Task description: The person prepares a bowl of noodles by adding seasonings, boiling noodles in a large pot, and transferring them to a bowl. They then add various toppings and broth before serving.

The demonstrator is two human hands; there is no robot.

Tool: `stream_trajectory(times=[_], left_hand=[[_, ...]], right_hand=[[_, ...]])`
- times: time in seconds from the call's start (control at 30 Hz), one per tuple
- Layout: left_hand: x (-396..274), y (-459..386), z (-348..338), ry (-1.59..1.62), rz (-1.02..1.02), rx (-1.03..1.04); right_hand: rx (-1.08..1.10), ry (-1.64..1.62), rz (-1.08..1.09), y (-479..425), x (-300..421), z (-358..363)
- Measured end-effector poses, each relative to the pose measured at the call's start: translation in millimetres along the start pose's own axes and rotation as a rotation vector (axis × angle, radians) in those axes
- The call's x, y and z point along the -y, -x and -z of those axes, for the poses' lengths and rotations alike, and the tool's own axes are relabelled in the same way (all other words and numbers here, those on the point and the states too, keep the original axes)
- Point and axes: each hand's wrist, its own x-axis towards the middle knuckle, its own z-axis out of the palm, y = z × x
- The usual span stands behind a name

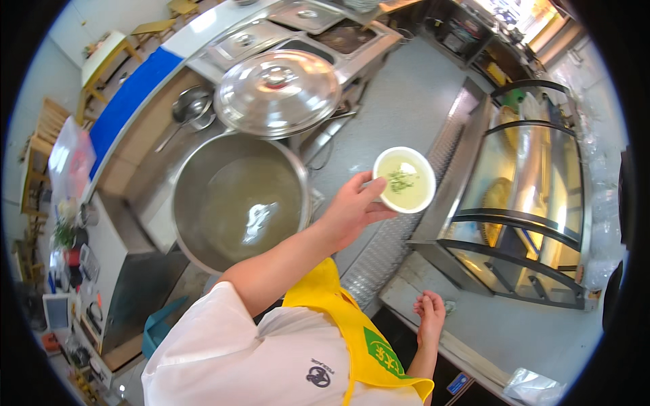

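Note:
My left hand (355, 210) grips a white round bowl (430, 195) by its near-left side, thumb at the rim. Pale, clear broth (409, 195) with chopped green herbs (398, 180) floating on it fills most of the bowl. Below and left of that arm stands a large steel stockpot (190, 223), holding cloudy greenish-brown liquid (244, 198). Lower right, my right hand (430, 312) hovers by the counter edge, its fingers loosely curled, and nothing shows in it. A domed steel lid (277, 96) rests beyond the pot.
A steel ladle (177, 129) and small metal pots lie left of the lid. Lidded food wells (246, 40) line the far counter. On the right, a curved glass display case (523, 188) stands on a counter (538, 335) with a plastic bag (533, 385).

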Motion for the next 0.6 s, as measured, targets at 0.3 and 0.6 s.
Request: stream_trajectory(times=[0.3, 0.6], left_hand=[[-41, -136, -20, -0.058, -0.006, -0.016], [-92, -295, -64, -0.068, -0.064, -0.033]], right_hand=[[0.028, 0.125, -0.188, -157, -8, 32], [0.139, 0.677, -0.387, -294, -58, 80]])
